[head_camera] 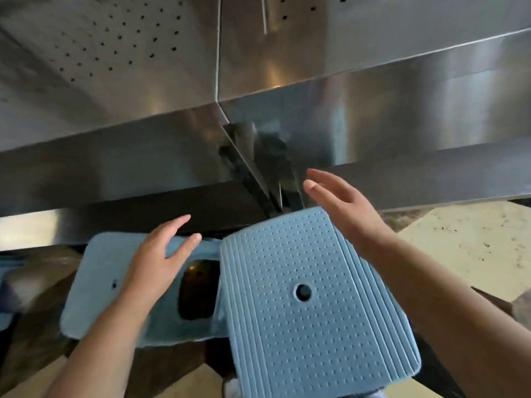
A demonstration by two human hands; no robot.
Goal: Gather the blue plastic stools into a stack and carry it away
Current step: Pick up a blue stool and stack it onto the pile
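Note:
A blue plastic stool fills the lower middle of the head view, its dotted seat with a round centre hole facing me. Several layered rims along its edges suggest stacked stools. A second blue stool stands to its left, partly under the steel counter, a dark cut-out showing in its side. My left hand hovers over that second stool, fingers spread, holding nothing. My right hand is raised above the near stool's far right corner, fingers apart and empty.
A stainless steel counter with a perforated upper panel spans the view just beyond the stools, with a dark gap at its corner joint. Pale speckled floor shows at right and along the bottom.

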